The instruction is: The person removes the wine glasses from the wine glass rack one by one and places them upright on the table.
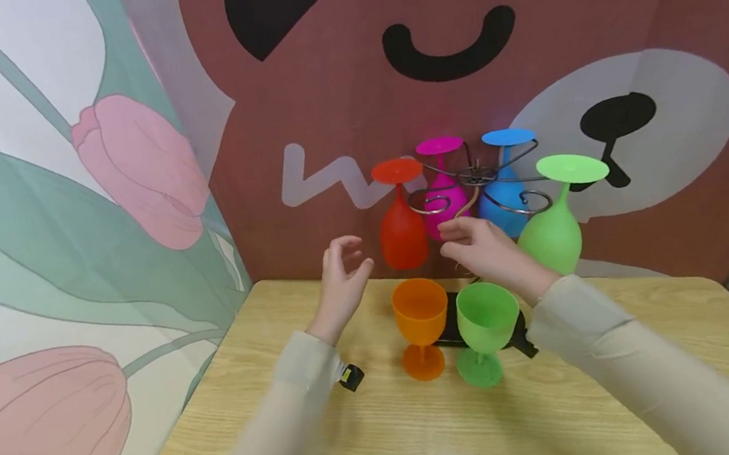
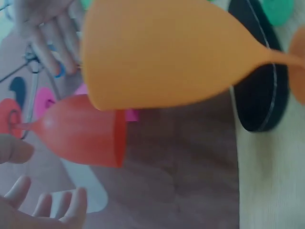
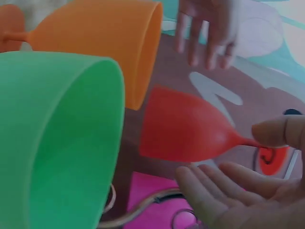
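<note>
A red goblet (image 1: 404, 242) hangs upside down by its foot from a dark curled-wire rack (image 1: 478, 176). My left hand (image 1: 342, 281) is in the air to its left, fingers loosely bent and holding nothing. On its other side, my right hand (image 1: 481, 245) hovers in front of the hanging pink goblet (image 1: 439, 202) and blue goblet (image 1: 503, 199). In the right wrist view, that hand's fingers (image 3: 202, 191) spread near the red goblet (image 3: 186, 126), with nothing gripped. An orange goblet (image 1: 420, 314) and a green goblet (image 1: 487, 318) stand upright on the table below.
A light green goblet (image 1: 557, 238) hangs upside down at the rack's right, beside my right forearm. Behind the upright goblets lies a flat black piece (image 1: 450, 329) on the wooden table (image 1: 384, 431). A small black block (image 1: 352, 377) shows by my left cuff. Printed cloth (image 1: 326, 99) hangs behind.
</note>
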